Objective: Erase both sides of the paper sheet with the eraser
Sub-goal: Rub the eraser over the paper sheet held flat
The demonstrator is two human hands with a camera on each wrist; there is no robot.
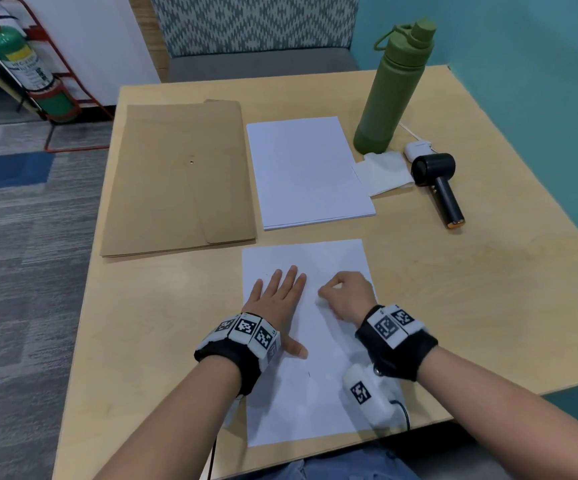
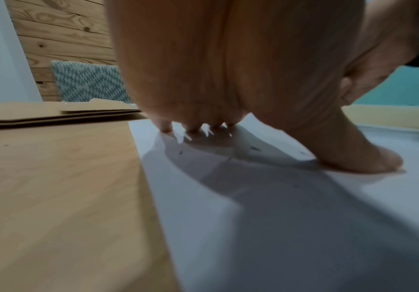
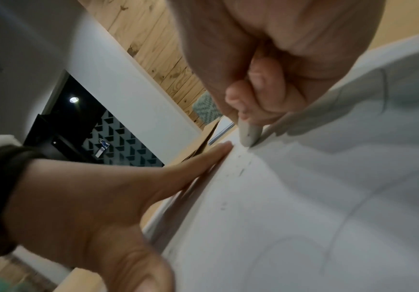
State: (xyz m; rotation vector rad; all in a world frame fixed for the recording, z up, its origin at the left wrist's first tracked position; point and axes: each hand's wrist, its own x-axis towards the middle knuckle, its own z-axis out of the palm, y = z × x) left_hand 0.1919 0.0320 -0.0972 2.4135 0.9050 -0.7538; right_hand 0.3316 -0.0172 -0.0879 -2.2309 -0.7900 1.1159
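Head view puts the paper sheet [image 1: 329,393] in the lower centre of the frame, lying flat on the wooden table [image 1: 453,289] with its near edge at the table's front edge. The left hand [image 1: 275,299] lies flat on the sheet's left part, fingers straight and spread, thumb out toward the lower middle; it holds nothing and simply presses the paper down. The right hand [image 1: 348,294], just right of it, is curled, and the right wrist view shows why: its fingers pinch a small grey-white eraser [image 3: 249,133] whose tip touches the paper at the centre of that frame. Dark crumbs and a faint pencil curve show below and to the right of the tip there.

The step in hand seems to be rubbing out marks on the upward face. To do it well, the flat hand should stay close beside the eraser, so the sheet cannot buckle or slide; short strokes running away from the pressing hand are safest, since strokes toward it may crease the paper. Pressure should be moderate, as one thin sheet on a hard top can tear. The faint curve at the lower right of the right wrist view probably needs attention yet, and the underside is, I judge, still to come.
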